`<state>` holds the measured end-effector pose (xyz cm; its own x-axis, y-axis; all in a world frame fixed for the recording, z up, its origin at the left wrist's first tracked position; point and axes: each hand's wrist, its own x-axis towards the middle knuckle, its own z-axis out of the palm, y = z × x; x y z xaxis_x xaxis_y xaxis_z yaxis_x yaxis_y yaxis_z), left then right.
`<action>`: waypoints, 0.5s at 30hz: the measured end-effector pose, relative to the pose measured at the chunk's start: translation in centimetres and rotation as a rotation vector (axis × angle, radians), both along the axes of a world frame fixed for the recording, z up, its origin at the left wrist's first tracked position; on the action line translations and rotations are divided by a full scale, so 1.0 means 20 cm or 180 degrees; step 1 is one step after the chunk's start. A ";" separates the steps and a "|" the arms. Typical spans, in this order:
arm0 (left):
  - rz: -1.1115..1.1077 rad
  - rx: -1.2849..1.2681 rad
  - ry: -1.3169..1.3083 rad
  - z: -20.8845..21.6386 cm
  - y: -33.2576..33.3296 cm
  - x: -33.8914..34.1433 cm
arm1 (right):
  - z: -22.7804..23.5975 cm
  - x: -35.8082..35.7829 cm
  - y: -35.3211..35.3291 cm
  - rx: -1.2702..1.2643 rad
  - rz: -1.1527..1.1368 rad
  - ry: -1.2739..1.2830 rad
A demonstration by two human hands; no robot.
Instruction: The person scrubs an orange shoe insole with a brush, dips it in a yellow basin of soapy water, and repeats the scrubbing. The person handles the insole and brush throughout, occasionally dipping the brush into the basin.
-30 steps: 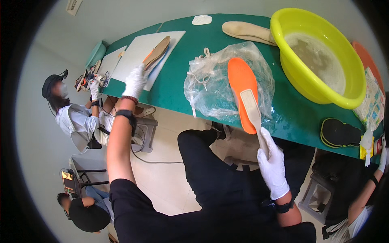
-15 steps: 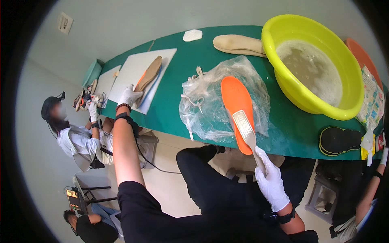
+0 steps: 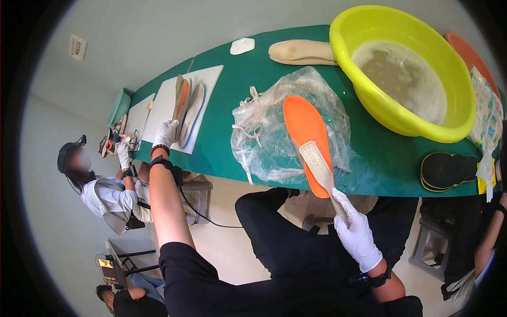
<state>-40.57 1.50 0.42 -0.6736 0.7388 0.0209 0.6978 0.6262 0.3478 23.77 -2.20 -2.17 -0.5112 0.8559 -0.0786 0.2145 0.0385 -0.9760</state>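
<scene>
while left fingers (image 3: 170,126) grip brown insole (image 3: 178,99) near white board (image 3: 212,79), right fingers (image 3: 348,204) clasp brush (image 3: 316,161) over orange insole (image 3: 302,115)

On the long green table (image 3: 380,169) at my remote end, I've got the crumpled clear plastic bag (image 3: 269,145) centre, flat orange insole (image 3: 305,119) on it, round yellow-green plastic basin (image 3: 383,108) right, long beige insoles (image 3: 301,52) behind the bag, black sole-shaped pad (image 3: 448,170) before the basin, rectangular white board (image 3: 157,117) left.

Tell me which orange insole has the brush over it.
The orange insole on the clear plastic bag, under the brush in the right hand. The other orange one is at the white board, by the left hand.
</scene>
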 end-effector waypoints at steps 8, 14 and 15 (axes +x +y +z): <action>0.0254 0.0135 0.0033 -0.06 0.01 0.03 | 0.02 0.00 0.02 -0.0144 0.0031 0.0002; 0.0244 0.0253 0.2674 0.13 -0.04 0.16 | 0.01 -0.03 0.02 -0.0117 0.0122 0.0137; 0.0299 0.0299 0.2788 0.16 -0.04 0.17 | -0.01 -0.04 0.04 -0.0126 0.0117 0.0134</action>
<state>-37.18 0.72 3.72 -0.4451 0.6505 0.6154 0.6847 0.6902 -0.2343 22.98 -1.37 -2.44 -0.5458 0.8331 -0.0896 0.1723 0.0069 -0.9850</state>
